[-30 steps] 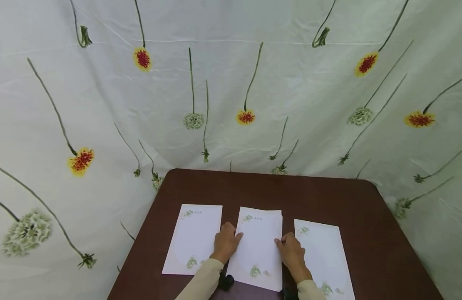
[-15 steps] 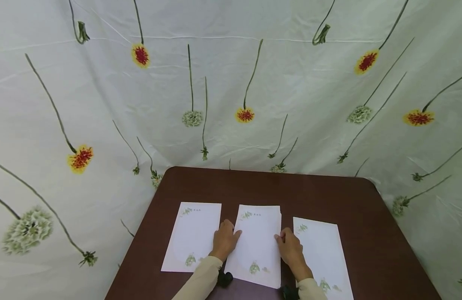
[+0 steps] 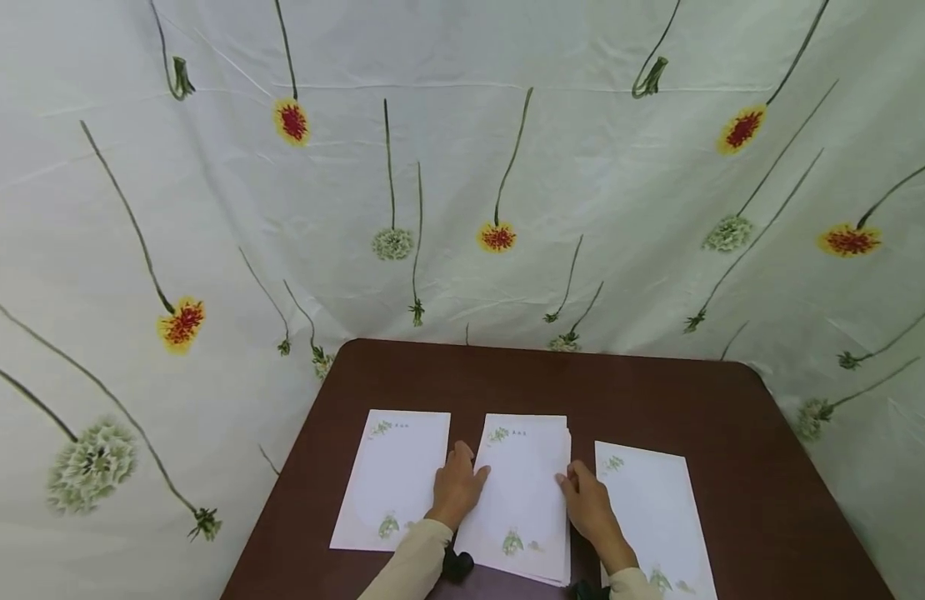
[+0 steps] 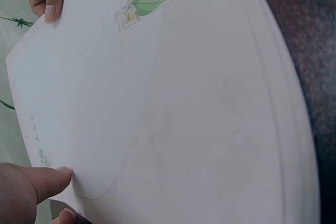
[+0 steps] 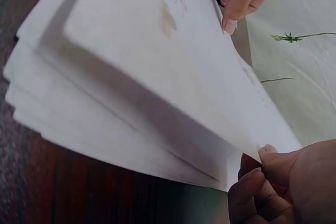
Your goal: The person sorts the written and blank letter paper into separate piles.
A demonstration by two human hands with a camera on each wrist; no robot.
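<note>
A stack of white letter paper [image 3: 511, 500], printed with small green plants, lies between both hands in the head view. My left hand [image 3: 457, 486] pinches its left edge, thumb on top; in the left wrist view the left thumb [image 4: 44, 184] presses on the paper near the printed heading. My right hand [image 3: 592, 507] pinches the right edge between thumb and fingers. In the right wrist view, the top sheet [image 5: 157, 72] is raised off several fanned sheets [image 5: 100, 114] below, with my right hand's thumb [image 5: 286, 163] at its edge.
A similar printed sheet [image 3: 391, 479] lies to the left of the stack, and another sheet [image 3: 650, 508] lies slightly turned on the right. All rest on a dark brown table [image 3: 620, 387]. A pale flower-patterned cloth [image 3: 462, 183] hangs behind it.
The top sheet has turned slightly, its right end shifting away from me, so lower sheets now show along the right edge. Both hands stay at the stack's sides; the head view shifts a little.
</note>
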